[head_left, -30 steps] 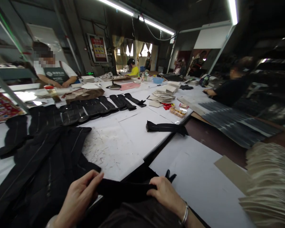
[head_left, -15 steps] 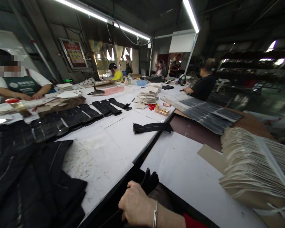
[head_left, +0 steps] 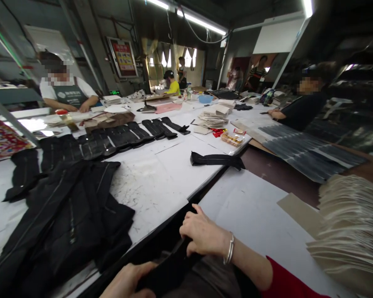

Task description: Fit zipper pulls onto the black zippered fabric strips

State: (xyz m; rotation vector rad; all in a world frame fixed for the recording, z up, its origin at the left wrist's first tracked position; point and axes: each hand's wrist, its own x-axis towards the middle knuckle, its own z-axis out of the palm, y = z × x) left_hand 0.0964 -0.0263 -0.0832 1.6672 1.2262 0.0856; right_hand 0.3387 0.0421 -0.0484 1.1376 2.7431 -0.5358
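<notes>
A black fabric strip (head_left: 168,271) is held low before the person's body, to the near right of the pile of black zippered fabric (head_left: 81,219). The left hand (head_left: 129,281) is just to the near right of that pile, its wrist out of frame and thumb pointing along the strip; its grip is clamped on the fabric. The right hand (head_left: 205,234), farther right of the pile, has its back turned up and index finger raised, with thumb and curled fingers pinched on the strip. Its forearm slants leftward toward the pile from a red sleeve (head_left: 289,281), with a silver bangle (head_left: 229,248) at the wrist. Beyond the pile, black zippered pieces (head_left: 112,140) lie in a row on the white surface (head_left: 170,182). Well to the pile's right stand bundled beige sheets (head_left: 354,227).
</notes>
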